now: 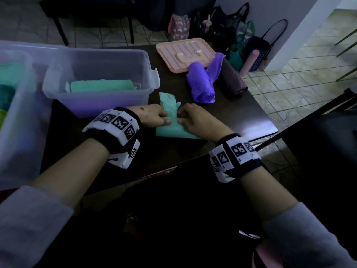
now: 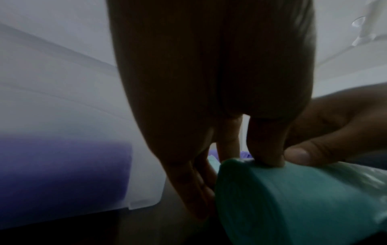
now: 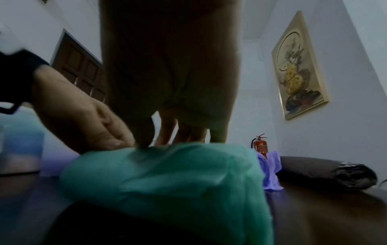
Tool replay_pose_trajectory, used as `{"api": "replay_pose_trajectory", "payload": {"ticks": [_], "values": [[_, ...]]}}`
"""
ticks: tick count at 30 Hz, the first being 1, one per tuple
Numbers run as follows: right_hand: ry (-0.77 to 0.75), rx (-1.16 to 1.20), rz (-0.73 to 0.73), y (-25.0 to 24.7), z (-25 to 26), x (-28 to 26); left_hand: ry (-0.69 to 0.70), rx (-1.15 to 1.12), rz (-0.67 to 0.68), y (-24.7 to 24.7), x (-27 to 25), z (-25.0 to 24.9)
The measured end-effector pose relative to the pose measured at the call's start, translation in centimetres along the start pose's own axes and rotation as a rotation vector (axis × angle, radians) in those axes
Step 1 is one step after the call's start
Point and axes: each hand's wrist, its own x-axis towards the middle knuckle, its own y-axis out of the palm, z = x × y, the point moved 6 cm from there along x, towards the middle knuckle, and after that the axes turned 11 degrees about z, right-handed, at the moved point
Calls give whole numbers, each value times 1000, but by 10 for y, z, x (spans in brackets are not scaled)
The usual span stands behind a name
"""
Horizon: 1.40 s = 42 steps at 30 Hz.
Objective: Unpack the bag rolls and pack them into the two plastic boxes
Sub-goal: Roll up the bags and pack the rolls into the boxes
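Both hands work a green bag roll point(image 1: 170, 128) on the dark bench point(image 1: 241, 117) — left hand point(image 1: 152, 115) and right hand point(image 1: 195, 120) each pinching it, fingers point(image 2: 266, 149) curled — just before the near plastic box point(image 1: 100, 101).

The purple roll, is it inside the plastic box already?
No, the purple roll lies on the dark table beside the pink lid, outside the clear plastic box.

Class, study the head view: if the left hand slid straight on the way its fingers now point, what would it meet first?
Most likely the right hand: the left hand points across the green bag roll toward it, fingertips nearly meeting.
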Motion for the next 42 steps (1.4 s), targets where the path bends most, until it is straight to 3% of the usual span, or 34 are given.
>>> {"api": "replay_pose_trajectory", "payload": {"ticks": [3,10,19,24,28,34,39,42], "values": [[-83,-67,-129,5,12,-6,15,-31,-50,-1,-1,1],[-17,-162,-36,18,8,-8,94,-84,-352,-13,-11,2],[92,-32,220,5,0,4,108,-97,-251,-8,-16,11],[198,38,269,-7,2,19,129,-102,-228,-8,-13,12],[188,-147,345,0,12,21,117,-82,-239,-7,-12,15],[56,-77,213,6,22,8,116,-83,-256,-6,-15,17],[-1,-118,172,14,31,4,149,-226,-348,2,-25,28],[-36,-126,167,16,43,4,35,-404,-427,9,-32,60]]}}
